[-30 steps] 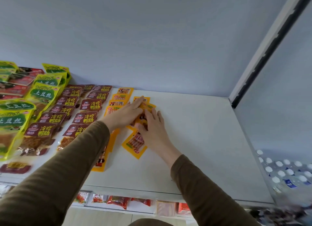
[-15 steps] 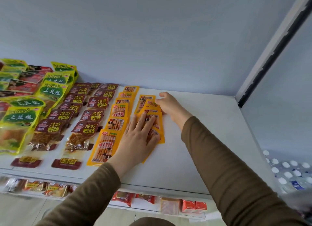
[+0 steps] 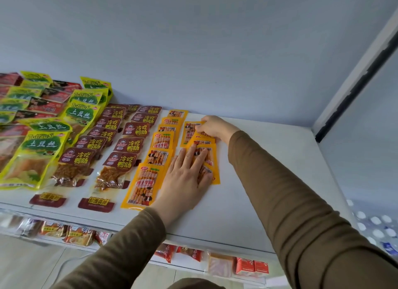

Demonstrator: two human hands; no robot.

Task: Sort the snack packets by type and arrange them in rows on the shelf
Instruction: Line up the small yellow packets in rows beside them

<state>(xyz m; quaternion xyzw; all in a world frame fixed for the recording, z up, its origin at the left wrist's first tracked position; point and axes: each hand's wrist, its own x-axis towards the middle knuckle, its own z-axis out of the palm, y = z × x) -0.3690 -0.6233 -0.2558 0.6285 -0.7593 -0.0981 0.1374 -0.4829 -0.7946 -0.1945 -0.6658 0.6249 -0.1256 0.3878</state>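
Observation:
Orange sausage-snack packets lie in two rows on the white shelf (image 3: 269, 163). One full row (image 3: 148, 176) runs from front to back. Beside it on the right is a shorter overlapping row (image 3: 204, 150). My left hand (image 3: 187, 178) lies flat on the near packets of that shorter row, fingers straight. My right hand (image 3: 215, 127) reaches to the back and pinches the top edge of the farthest orange packet (image 3: 189, 131). Brown packets (image 3: 127, 146) and yellow-green packets (image 3: 41, 146) fill rows to the left.
Red packets (image 3: 47, 105) sit among the green ones at far left. The back wall stands just behind the rows. Below, a lower shelf holds more snacks (image 3: 79, 234) and small red cartons (image 3: 252, 267). Bottled water caps (image 3: 374, 222) show at lower right.
My right hand moved from the middle of the orange packets to the back end of the row. My left hand came down flat onto the near packets. The row now lies straighter.

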